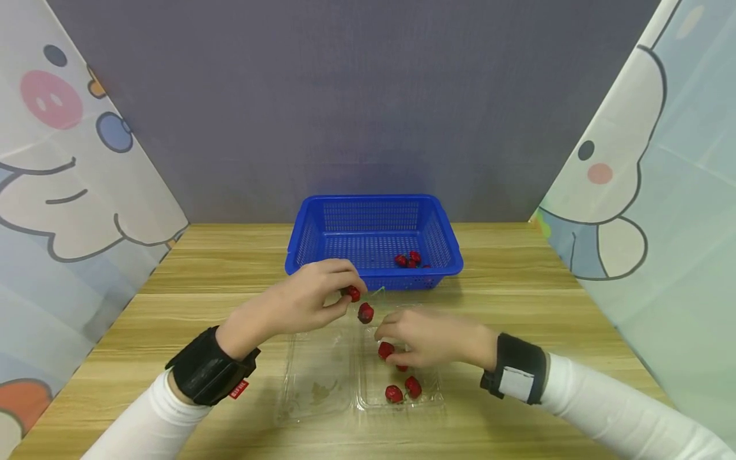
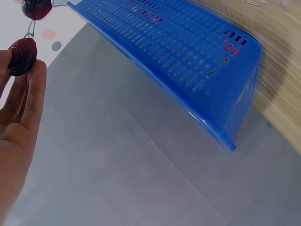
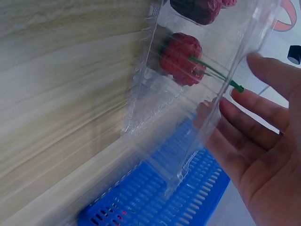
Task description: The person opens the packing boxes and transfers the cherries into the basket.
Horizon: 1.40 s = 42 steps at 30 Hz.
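Note:
My left hand (image 1: 310, 295) pinches a dark red cherry (image 1: 352, 294) between thumb and fingertips, just in front of the blue basket. A second cherry (image 1: 365, 313) dangles beside it; in the left wrist view a thin green stem joins the two. My right hand (image 1: 430, 337) is over the clear plastic box (image 1: 368, 404), its thumb and fingers spread apart. Close to its fingertips, in the right wrist view, a green stem (image 3: 216, 73) rises from a cherry (image 3: 181, 59) inside the box. More cherries (image 1: 413, 387) lie towards the box's near side.
A blue plastic basket (image 1: 374, 273) with slotted walls stands against the grey back panel (image 1: 356, 115), several cherries (image 1: 400, 260) in its right part. The box's clear lid (image 1: 319, 370) lies folded out to the left on the wooden table (image 1: 230, 275). Cartoon-printed sheets flank both sides.

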{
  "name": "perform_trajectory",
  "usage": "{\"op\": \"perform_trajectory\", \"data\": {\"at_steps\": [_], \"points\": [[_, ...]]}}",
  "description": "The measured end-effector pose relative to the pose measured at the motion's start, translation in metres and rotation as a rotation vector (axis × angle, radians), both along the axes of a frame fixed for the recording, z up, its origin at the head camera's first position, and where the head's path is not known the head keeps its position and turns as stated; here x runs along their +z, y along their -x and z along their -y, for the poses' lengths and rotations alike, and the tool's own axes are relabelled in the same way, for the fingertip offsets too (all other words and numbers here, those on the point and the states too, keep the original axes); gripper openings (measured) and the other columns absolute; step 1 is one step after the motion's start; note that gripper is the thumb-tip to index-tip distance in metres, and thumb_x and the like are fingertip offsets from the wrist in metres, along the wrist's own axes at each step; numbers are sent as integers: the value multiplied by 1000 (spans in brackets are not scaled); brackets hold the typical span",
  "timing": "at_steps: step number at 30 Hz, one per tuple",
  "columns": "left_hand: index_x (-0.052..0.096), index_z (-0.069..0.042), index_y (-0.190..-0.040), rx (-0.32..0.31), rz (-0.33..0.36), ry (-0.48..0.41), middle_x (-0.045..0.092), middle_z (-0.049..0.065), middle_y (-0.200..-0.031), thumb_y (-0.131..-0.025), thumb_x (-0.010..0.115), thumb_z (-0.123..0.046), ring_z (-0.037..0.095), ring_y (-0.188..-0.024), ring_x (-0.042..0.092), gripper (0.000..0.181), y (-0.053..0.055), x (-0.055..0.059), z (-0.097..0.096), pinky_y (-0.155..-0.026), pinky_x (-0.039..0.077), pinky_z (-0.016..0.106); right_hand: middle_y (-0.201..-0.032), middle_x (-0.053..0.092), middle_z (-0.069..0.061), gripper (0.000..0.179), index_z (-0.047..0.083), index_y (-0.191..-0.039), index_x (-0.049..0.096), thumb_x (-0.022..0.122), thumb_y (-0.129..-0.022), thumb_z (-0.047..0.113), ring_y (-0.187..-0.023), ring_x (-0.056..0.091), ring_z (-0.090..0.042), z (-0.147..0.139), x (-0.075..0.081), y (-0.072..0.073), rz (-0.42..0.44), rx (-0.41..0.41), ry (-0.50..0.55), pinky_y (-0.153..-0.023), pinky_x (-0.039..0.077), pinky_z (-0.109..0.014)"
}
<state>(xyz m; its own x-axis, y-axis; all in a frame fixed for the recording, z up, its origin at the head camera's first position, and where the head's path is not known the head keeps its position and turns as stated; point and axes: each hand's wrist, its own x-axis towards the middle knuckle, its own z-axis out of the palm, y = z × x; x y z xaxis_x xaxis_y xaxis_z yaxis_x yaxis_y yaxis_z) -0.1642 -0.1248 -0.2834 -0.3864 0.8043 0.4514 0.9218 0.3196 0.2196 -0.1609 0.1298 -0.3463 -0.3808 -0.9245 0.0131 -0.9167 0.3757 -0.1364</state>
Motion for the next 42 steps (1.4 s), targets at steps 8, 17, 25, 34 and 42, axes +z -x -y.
{"op": "perform_trajectory", "data": {"at_steps": [8,17,25,34,42], "points": [[68,-9,-102,43,-22,-32,59,-4,-98,-87,65,1,5,-81,56,18,3,0,1,-68,45,15,-104,63,6,31,12,-117,67,72,-91,28,-85,58,0,5,-4,-2,-35,-22,-62,-75,45,-15],[69,-9,-102,79,-45,-41,60,-4,-99,-86,68,1,5,-82,59,18,8,2,1,-69,44,14,-104,61,8,33,14,-118,66,76,-88,24,-86,58,1,6,-11,-2,5,-51,-91,-76,44,-13],[70,-9,-100,144,-77,-49,61,-2,-99,-85,72,0,8,-86,62,18,14,-1,3,-72,47,16,-101,59,10,30,17,-112,65,77,-87,28,-82,55,0,10,-13,-4,-4,-45,-137,-71,44,-14],[70,-4,-99,213,-88,-71,62,1,-98,-82,72,4,11,-84,62,19,22,-7,5,-72,49,19,-93,54,12,30,18,-112,66,77,-84,24,-76,49,1,12,-18,-4,-13,-55,-163,-63,39,-12],[70,-2,-101,310,-74,-68,61,2,-97,-83,72,3,13,-82,62,20,27,-10,9,-71,49,20,-89,52,12,22,18,-101,66,79,-84,19,-72,48,0,16,-19,-5,-30,-82,-183,-62,40,-13]]}}
